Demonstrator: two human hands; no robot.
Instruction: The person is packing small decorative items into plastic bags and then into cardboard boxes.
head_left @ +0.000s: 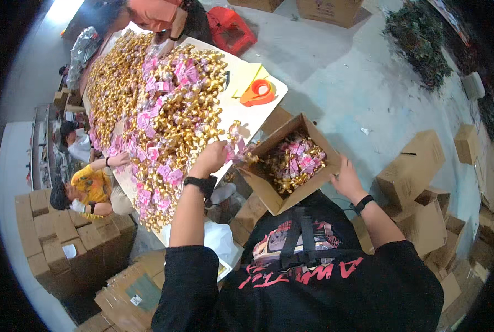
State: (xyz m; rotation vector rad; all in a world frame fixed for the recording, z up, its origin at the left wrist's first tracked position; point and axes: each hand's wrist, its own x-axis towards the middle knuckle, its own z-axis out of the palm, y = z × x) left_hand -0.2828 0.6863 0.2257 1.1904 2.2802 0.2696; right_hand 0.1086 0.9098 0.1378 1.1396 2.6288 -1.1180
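Note:
My right hand [345, 178] grips the right side of an open cardboard box [269, 203], which is tilted in front of my body. Inside it lies a heap of small shiny gold pieces with pink tags [296, 161]. Between the table edge and the box's left flap is my left hand [212, 157], closed on a bunch of the same gold pieces with pink tags [237, 148]. The fingertips are partly hidden by the bunch. A large pile of these pieces [194, 116] covers much of the white table [262, 117] on the left.
An orange tape dispenser [258, 94] and yellow paper [247, 78] lie at the table's right end. Co-workers stand at the far side and at the left, one in a yellow shirt [89, 188]. Cardboard boxes [413, 166] stand right and lower left; a red crate [230, 32] lies beyond.

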